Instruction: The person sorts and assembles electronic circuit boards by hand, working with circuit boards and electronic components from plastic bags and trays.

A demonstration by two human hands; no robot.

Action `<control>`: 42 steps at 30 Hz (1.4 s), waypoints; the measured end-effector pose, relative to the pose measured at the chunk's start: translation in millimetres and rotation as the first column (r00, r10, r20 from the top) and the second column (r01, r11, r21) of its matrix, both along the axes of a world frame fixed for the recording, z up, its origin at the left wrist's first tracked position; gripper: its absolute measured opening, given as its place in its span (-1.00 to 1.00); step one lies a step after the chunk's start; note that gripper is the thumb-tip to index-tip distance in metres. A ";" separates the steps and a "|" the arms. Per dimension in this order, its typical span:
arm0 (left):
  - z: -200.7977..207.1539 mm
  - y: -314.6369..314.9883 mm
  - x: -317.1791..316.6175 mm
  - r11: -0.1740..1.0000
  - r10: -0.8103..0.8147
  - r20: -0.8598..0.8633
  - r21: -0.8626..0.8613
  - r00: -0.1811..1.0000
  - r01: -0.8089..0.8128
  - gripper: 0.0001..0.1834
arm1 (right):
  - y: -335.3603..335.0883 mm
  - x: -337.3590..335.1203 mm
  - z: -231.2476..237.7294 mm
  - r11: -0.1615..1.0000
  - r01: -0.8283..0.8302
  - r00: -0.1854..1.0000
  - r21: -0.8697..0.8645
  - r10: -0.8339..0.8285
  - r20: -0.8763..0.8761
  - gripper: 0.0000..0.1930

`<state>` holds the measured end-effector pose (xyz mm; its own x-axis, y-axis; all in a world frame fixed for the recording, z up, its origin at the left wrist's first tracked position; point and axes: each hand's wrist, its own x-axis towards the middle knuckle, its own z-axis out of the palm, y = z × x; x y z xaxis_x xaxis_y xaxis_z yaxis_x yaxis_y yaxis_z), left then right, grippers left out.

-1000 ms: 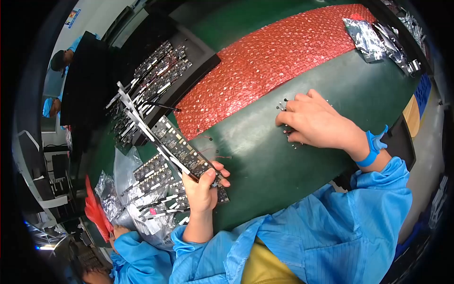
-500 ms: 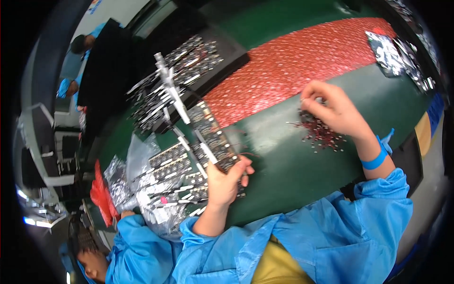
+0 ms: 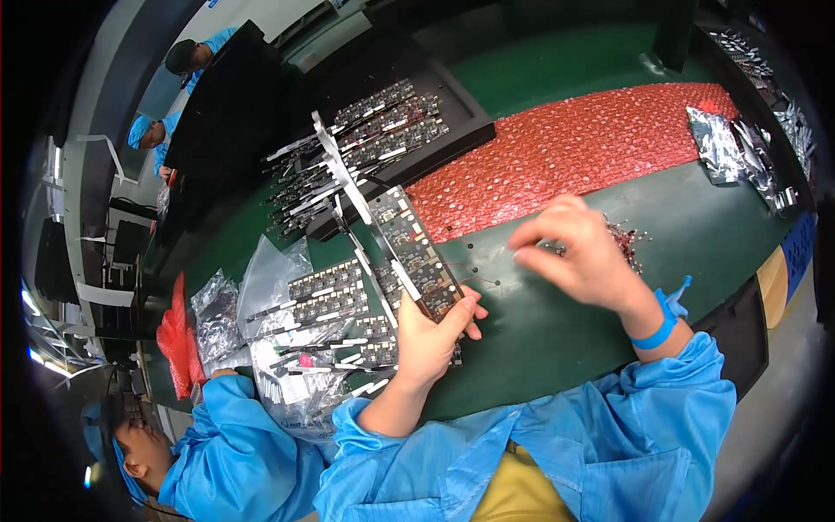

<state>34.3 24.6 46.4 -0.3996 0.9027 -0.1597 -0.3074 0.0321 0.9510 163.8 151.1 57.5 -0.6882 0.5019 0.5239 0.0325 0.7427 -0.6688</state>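
My left hand (image 3: 424, 341) is closed round the lower end of a long dark circuit board (image 3: 417, 252), which it holds tilted above the table. Long flat cables with white strips (image 3: 346, 183) run along the board's left side. Thin red wires with small dark ends (image 3: 487, 281) stick out past its right edge. To the right, my right hand (image 3: 574, 252) hangs between the board and a pile of small red-wired parts (image 3: 628, 244), partly hiding the pile. Its thumb and forefinger are pinched together; whatever they hold is too small to make out.
Several similar boards (image 3: 335, 300) lie on clear plastic bags to the left. A black tray (image 3: 465, 113) of boards stands behind, next to a red bubble-wrap sheet (image 3: 557, 148). Silvery bags (image 3: 718, 143) lie far right. A co-worker's blue sleeve (image 3: 243, 435) is close at left.
My right hand has moved left from over the pile of red-wired parts toward the board. My left hand still holds the board. The whole view has shifted slightly.
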 end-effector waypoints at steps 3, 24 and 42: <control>7.8 -1.6 2.1 0.999 -0.007 0.018 0.031 1.000 0.006 -0.83 | -13.3 -9.4 2.9 0.989 -0.147 0.989 -0.032 0.146 -0.021 -0.90; 12.7 -4.9 -2.7 0.996 -0.088 0.268 0.034 0.959 0.082 -0.89 | -29.5 -12.9 0.7 0.985 -0.162 0.986 0.059 0.163 -0.021 -0.87; -2.4 -5.5 -9.0 0.981 -0.195 0.418 0.086 0.887 0.175 -0.66 | -32.9 -8.9 0.5 0.976 -0.190 0.979 0.105 0.180 0.098 -0.90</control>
